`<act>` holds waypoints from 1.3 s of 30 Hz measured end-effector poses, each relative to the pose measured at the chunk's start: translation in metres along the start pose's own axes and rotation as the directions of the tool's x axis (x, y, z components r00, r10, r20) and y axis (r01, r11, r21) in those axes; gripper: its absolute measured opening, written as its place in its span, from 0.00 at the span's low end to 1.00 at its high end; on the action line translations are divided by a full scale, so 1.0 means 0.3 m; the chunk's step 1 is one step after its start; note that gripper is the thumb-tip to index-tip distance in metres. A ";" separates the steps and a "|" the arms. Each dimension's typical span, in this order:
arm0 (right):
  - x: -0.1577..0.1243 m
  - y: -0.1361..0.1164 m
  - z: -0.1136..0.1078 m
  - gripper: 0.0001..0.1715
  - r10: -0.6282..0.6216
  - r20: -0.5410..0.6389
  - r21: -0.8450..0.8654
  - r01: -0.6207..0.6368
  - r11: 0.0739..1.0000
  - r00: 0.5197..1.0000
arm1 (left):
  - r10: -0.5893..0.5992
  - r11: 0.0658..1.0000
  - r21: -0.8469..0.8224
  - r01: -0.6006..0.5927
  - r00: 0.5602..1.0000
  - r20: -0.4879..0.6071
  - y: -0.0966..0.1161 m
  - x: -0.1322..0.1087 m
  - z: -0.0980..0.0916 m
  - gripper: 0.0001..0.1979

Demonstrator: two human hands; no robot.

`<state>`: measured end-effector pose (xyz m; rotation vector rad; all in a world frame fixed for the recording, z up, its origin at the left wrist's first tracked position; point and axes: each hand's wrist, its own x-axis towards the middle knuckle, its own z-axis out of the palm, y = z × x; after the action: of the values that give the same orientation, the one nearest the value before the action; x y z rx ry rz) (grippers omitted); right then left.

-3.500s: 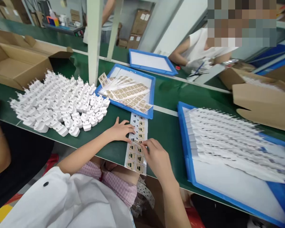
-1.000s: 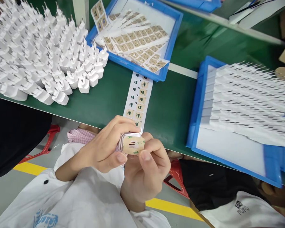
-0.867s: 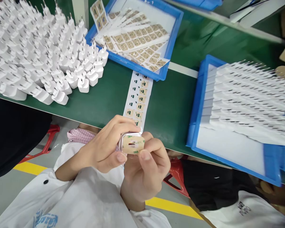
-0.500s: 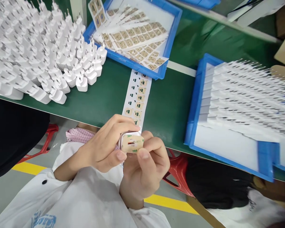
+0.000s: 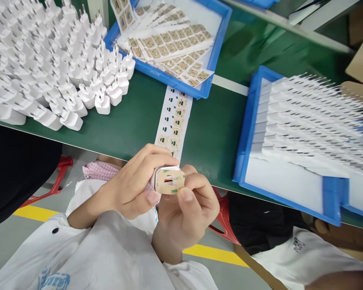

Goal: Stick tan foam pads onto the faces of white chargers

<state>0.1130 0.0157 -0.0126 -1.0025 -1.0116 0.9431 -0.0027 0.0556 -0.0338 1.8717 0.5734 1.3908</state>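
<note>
My left hand (image 5: 133, 187) grips a small white charger plug (image 5: 157, 177) close to my chest, below the table edge. My right hand (image 5: 184, 213) pinches a tan adhesive sticker (image 5: 170, 181) that lies on the plug's face, thumb pressed at its lower edge. The sticker has a slot and printed text. Just above my hands a white sticker strip (image 5: 174, 123) lies on the green table (image 5: 133, 125), partly emptied of stickers.
A large pile of white plugs (image 5: 48, 68) covers the table's left. A blue tray (image 5: 213, 60) holds more sticker sheets (image 5: 172, 48). Another blue tray (image 5: 245, 129) at the right holds rows of white parts (image 5: 308, 121). Other people sit on both sides.
Earlier both hands were on the sticker strip on the table. Now they hold a plug and sticker near my chest. Over the last second the hands barely moved; the view drifted slightly.
</note>
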 end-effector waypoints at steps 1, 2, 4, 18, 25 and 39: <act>0.000 0.001 0.003 0.18 -0.012 -0.006 -0.010 0.012 1.000 1.000 | 0.001 1.000 -0.001 -0.001 1.000 0.002 0.001 0.001 0.000 0.22; 0.001 0.001 0.005 0.18 -0.026 -0.011 -0.020 0.025 0.999 1.000 | 0.003 1.000 -0.001 -0.003 1.000 0.002 0.000 0.001 0.001 0.21; 0.004 -0.001 0.008 0.19 -0.046 -0.012 -0.021 0.046 0.999 0.999 | 0.010 1.000 -0.007 -0.010 1.000 -0.010 -0.003 0.000 0.003 0.21; -0.001 0.003 -0.002 0.16 -0.076 0.025 -0.026 0.076 0.997 0.997 | 0.024 1.000 -0.013 -0.024 0.999 -0.032 -0.005 -0.004 -0.003 0.23; -0.009 -0.001 0.001 0.16 -0.055 0.021 -0.058 0.056 0.997 0.998 | 0.023 1.000 0.005 -0.022 0.999 -0.034 0.002 -0.009 -0.008 0.24; -0.019 -0.001 0.009 0.16 -0.038 0.014 -0.065 0.038 0.997 0.999 | 0.016 1.000 0.021 -0.015 0.999 -0.045 0.012 -0.011 -0.012 0.22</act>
<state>0.1091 0.0106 -0.0129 -1.0294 -1.0743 0.8908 -0.0074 0.0519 -0.0326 1.8691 0.5991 1.4459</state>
